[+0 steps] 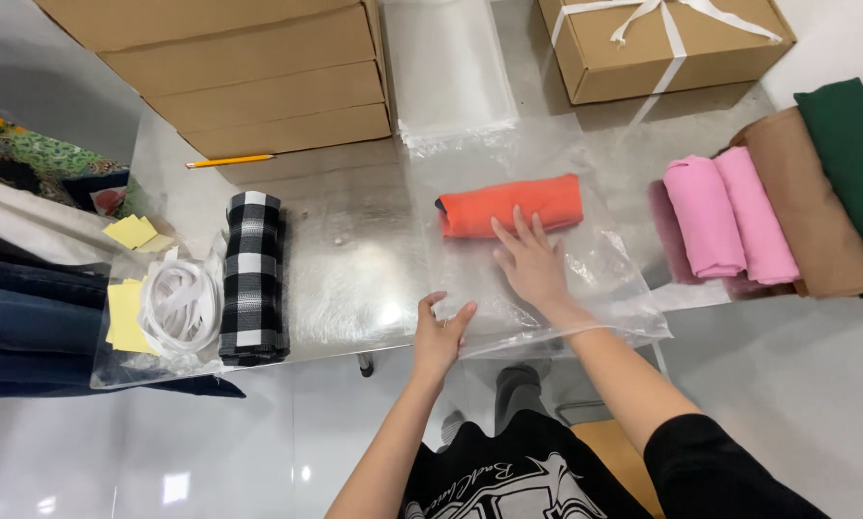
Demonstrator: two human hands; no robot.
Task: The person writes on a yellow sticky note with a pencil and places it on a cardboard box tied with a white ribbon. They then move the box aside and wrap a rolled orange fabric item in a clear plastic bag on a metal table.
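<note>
A rolled orange cloth (pixel 513 204) lies inside a clear plastic bag (pixel 604 259) on a shiny metal table (pixel 355 250). My right hand (pixel 530 261) is inside the bag's open near end, palm down and fingers spread, its fingertips touching the orange roll. At the table's front edge my left hand (pixel 441 332) pinches the bag's near left rim, holding its mouth up.
A black-and-white checked roll (pixel 253 279) lies to the left, beside a bag of white ribbon (pixel 177 306) and yellow notes. Pink (pixel 729 216), tan and green rolls lie right. Stacked cardboard boxes (pixel 258 86), a pencil (pixel 230 161), spare bags and a ribbon-tied box (pixel 662 43) stand behind.
</note>
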